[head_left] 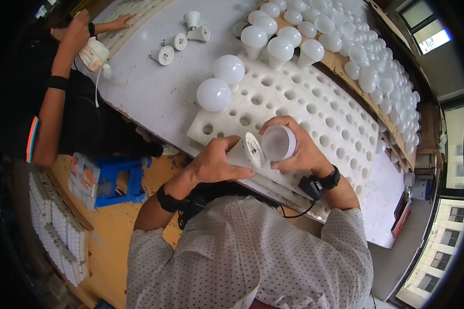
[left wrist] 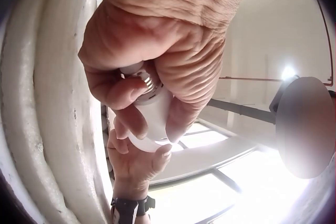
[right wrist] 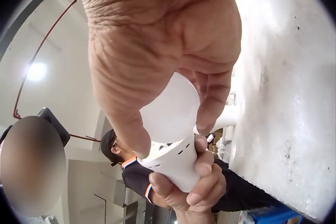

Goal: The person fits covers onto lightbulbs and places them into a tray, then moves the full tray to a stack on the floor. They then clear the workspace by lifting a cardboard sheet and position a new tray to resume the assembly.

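My left hand (head_left: pixel 215 160) grips a white light bulb base (head_left: pixel 252 149), its open end with the circuit plate facing right. In the left wrist view the metal screw cap (left wrist: pixel 149 81) lies among the fingers. My right hand (head_left: pixel 305 150) holds a frosted bulb cover (head_left: pixel 279 142) by its sides, its open rim turned toward the base. In the right wrist view the cover (right wrist: pixel 173 108) overlaps the wide end of the slotted base (right wrist: pixel 181 167). Both hands are over the near edge of a white foam board (head_left: pixel 314 110) full of holes.
Two bulbs with round covers (head_left: pixel 214 95) stand at the board's far left corner. Several bare bases (head_left: pixel 175 41) lie on the table (head_left: pixel 139 67) beyond. Rows of covers (head_left: pixel 366 56) fill cardboard at the right. Another person (head_left: pixel 62 103) works at the left, near a blue stool (head_left: pixel 121 183).
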### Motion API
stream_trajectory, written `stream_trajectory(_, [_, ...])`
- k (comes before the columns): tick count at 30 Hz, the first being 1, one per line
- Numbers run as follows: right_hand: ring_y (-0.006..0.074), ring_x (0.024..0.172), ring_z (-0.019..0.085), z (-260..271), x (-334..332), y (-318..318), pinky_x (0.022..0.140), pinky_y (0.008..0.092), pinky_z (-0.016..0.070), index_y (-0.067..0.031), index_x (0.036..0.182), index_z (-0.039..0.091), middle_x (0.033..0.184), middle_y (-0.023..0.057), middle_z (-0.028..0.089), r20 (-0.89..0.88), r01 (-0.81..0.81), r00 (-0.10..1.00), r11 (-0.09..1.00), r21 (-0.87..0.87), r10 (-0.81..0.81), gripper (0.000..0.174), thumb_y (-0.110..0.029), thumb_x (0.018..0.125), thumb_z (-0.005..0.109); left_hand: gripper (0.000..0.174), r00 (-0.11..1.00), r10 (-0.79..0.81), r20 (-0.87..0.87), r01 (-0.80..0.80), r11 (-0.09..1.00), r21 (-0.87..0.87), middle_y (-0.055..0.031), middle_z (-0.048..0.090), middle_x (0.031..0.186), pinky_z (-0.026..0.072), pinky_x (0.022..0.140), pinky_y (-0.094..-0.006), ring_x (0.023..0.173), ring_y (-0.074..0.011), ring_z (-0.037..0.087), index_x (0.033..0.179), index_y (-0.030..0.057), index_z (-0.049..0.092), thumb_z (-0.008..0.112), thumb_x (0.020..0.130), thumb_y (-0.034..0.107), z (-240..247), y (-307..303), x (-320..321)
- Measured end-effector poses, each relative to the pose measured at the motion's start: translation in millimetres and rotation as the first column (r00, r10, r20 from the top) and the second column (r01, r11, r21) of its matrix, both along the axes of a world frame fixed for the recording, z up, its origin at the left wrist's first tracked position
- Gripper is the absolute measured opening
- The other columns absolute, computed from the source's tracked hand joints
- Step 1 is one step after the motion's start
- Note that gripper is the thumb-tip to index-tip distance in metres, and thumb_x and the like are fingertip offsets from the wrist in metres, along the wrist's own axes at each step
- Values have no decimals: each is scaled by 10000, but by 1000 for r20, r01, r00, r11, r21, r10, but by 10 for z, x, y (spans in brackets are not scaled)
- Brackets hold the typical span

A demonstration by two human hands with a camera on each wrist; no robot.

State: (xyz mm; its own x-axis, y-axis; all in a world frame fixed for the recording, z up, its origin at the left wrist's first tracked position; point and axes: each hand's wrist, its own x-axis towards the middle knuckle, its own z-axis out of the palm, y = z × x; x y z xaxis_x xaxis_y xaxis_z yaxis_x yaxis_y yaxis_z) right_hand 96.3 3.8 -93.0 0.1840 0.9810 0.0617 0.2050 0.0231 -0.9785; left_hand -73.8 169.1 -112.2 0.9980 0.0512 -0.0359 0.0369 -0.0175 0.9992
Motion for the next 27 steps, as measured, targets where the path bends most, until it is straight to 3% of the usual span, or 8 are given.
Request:
stream_trajectory(9, [197,1057,515,42,-69,28,921,335,399,-71,1181,457,1123,68,536,177,-22,984,998,-52,31,743,-176,547,831,460,1000,11,-23,-10,999,48,-119,634,839,473,712,-289,774,-155,595,948,-42,576,771,647,247,-4,13,17])
stream_trajectory(11, [211,1073,505,61,-110,36,930,339,389,-75,1156,478,1147,79,519,204,-19,978,997,-76,34,716,-203,546,831,455,999,17,-42,-10,988,155,-142,637,832,479,704,-297,773,-178,612,920,-49,585,774,636,251,65,20,14])
stream_trajectory(16, [322,995,546,73,-213,43,856,372,458,-70,1225,407,1096,137,519,459,-34,886,997,-75,64,769,-207,577,797,456,988,-16,-150,50,973,227,-165,640,832,483,710,-307,778,-210,625,897,-52,594,788,607,242,103,46,18])
stream_trajectory(21, [344,949,558,99,-286,70,808,401,477,-66,1214,403,1066,145,522,479,-37,871,988,-150,106,732,-194,598,777,457,984,-35,-177,82,960,266,-178,642,839,485,723,-314,788,-225,630,886,-52,602,798,587,232,66,36,28])
stream_trajectory(23, [350,936,561,105,-298,74,799,406,480,-63,1208,405,1063,149,521,471,-38,876,987,-154,107,715,-192,606,770,454,990,-34,-135,73,953,295,-116,627,803,465,677,-286,748,-148,590,880,-34,594,811,603,253,34,34,17])
stream_trajectory(24, [344,941,559,113,-304,76,801,402,478,-65,1208,406,1058,149,521,458,-38,882,985,-170,113,716,-178,603,771,454,990,-35,-135,74,953,294,-116,627,803,465,677,-286,748,-148,590,880,-34,594,811,603,253,51,33,20])
stream_trajectory(26, [338,945,556,96,-325,98,804,398,477,-66,1209,408,1053,148,521,445,-39,888,982,-186,119,716,-165,599,771,488,985,-20,-172,72,953,296,-187,644,869,485,745,-314,817,-232,633,913,-66,605,796,587,242,99,26,24])
stream_trajectory(27, [327,947,553,55,-346,120,799,395,475,-66,1190,426,1042,142,521,473,-50,879,998,-26,56,697,-145,591,773,488,985,-20,-173,72,953,295,-187,644,869,485,745,-314,817,-232,633,913,-66,605,796,587,242,86,13,27])
